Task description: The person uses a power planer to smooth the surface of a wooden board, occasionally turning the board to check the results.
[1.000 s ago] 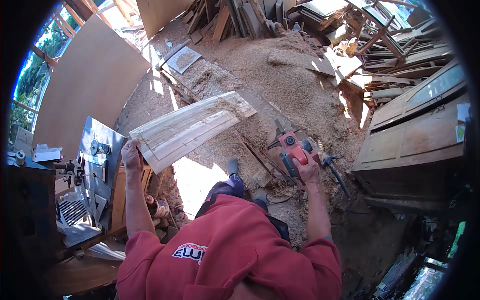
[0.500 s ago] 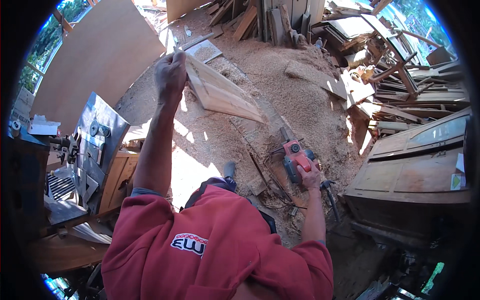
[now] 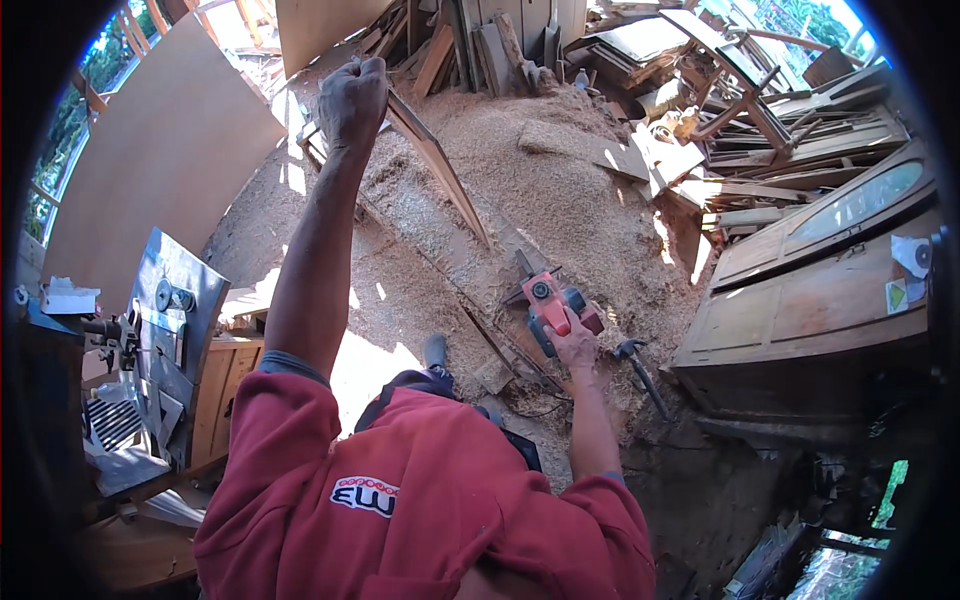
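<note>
My left hand [image 3: 353,103], arm stretched far forward, is closed on the upper end of a wooden board [image 3: 440,165]. That board stands tilted, almost edge-on to me, and its lower end comes down close to the shavings. To the right, my right hand [image 3: 574,345] is wrapped round the handle of a red and dark-grey electric hand planer [image 3: 548,302]. The planer sits low, by a long plank [image 3: 490,335] among the shavings. My fingers partly hide its handle.
Wood shavings [image 3: 470,130] cover the ground. A large plywood sheet [image 3: 165,150] leans at the left, above a machine with a metal table [image 3: 190,290]. Scrap timber [image 3: 790,150] is heaped at the far right, beyond a wooden cabinet [image 3: 780,320]. A dark clamp-like tool [image 3: 645,378] lies near my right hand.
My left hand has lifted the board's upper end and turned it from its broad face to nearly edge-on. The planer has turned slightly in my right hand. The whole view has shifted somewhat.
</note>
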Demonstrator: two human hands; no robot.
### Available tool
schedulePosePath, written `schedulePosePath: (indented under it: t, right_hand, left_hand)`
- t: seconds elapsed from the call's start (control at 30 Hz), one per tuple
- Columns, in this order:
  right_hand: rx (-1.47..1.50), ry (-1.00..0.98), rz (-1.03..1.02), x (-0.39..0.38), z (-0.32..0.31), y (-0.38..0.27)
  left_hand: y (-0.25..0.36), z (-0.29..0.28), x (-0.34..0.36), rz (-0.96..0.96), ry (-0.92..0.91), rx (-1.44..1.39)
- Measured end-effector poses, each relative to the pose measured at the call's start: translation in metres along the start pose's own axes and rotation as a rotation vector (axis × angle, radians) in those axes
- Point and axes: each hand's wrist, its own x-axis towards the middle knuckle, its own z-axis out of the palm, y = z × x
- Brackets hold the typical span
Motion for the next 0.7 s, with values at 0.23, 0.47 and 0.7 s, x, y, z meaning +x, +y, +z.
schedulePosePath:
  t: [0.23,0.47,0.7]
  right_hand:
    - [-0.065,0.373,-0.371,0.006,-0.049,-0.097]
    - [1.702,-0.444,0.406,-0.021,-0.035,-0.198]
    - [2.01,-0.665,0.479,-0.038,-0.002,-0.165]
  left_hand:
    - [0.064,-0.013,-0.055,0.131,-0.088,-0.013]
    - [0.065,-0.034,-0.185,0.543,-0.158,-0.211]
    - [0.068,-0.049,-0.264,0.705,-0.316,-0.387]
